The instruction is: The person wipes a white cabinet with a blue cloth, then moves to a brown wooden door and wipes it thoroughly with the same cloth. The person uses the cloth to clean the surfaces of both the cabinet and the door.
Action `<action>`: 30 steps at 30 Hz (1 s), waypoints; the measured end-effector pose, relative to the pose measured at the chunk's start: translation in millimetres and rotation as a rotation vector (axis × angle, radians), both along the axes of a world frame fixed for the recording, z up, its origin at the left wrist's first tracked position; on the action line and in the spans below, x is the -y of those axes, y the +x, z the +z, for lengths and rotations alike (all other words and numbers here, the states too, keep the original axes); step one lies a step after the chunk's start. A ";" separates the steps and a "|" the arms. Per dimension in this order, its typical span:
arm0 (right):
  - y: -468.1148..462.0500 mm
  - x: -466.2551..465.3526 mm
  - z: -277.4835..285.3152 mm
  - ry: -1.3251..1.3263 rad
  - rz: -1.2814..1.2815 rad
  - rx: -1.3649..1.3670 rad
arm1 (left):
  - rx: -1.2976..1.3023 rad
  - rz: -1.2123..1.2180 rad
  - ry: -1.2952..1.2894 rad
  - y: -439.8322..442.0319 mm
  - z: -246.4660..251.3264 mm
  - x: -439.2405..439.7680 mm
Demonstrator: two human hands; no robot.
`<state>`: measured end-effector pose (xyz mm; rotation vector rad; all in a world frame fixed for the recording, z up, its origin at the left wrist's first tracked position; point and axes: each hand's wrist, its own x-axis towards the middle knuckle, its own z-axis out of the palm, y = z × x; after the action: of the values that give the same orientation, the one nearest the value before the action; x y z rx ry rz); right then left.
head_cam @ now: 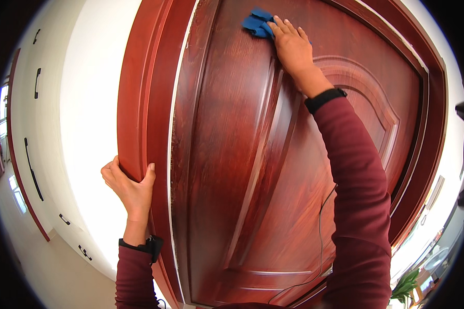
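Observation:
A blue cloth lies against the upper part of a reddish-brown wood-grain door. My right hand presses it there, with part of the cloth bunched under the palm and fingers. The arm reaches up across the door's raised moulding. Lower on the left, my left hand grips the edge of the door frame's casing, thumb on its face and fingers around the outer side. Each wrist bears a black band.
A thin dark cable hangs in front of the door's lower part. White wall borders the frame at left, beside pale cabinet doors with black handles. A green-leaved plant stands at the lower right.

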<state>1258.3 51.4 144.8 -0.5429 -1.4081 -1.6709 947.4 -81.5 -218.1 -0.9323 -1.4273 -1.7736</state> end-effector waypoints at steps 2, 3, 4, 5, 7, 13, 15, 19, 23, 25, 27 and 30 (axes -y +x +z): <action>-5.2 -2.9 1.1 -0.028 0.048 -0.005 | -0.012 0.007 -0.001 -0.3 -0.7 0.1; -6.2 -3.0 -8.5 -0.029 0.050 0.031 | -0.011 0.004 -0.009 -0.8 -1.2 0.2; -1.6 0.2 -28.8 -0.054 0.032 0.051 | -0.015 0.005 -0.005 -0.9 -1.7 -0.1; 3.7 4.3 -58.4 -0.033 0.063 0.132 | -0.014 0.006 0.000 -0.7 -2.0 -0.8; 8.3 11.4 -120.2 -0.154 0.076 0.237 | -0.014 0.011 0.010 -0.3 -2.4 -1.6; 3.6 21.6 -74.2 -0.137 -0.011 0.176 | -0.006 0.002 0.002 0.8 -0.6 0.1; -1.5 9.5 -23.0 -0.076 -0.066 0.045 | -0.006 -0.006 0.007 0.8 -0.4 0.7; -6.9 -9.6 38.8 -0.075 -0.128 -0.154 | -0.011 -0.005 0.010 -0.3 -0.2 0.4; -16.1 0.1 -13.8 -0.091 -0.090 -0.071 | -0.007 -0.008 0.006 0.6 -1.9 -0.3; -14.7 13.9 -79.8 -0.112 -0.052 0.100 | -0.006 -0.001 0.008 0.6 -2.0 -0.8; -14.2 29.6 -148.0 -0.269 -0.101 0.293 | 0.008 -0.004 0.006 0.6 -1.4 -1.6; -13.1 31.5 -184.4 -0.397 0.088 0.360 | 0.018 -0.018 0.003 0.3 -1.6 -0.6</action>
<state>1245.2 19.9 -39.6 -0.3988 -2.0196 -1.4720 947.7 -80.9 -219.7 -0.9325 -1.4312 -1.8009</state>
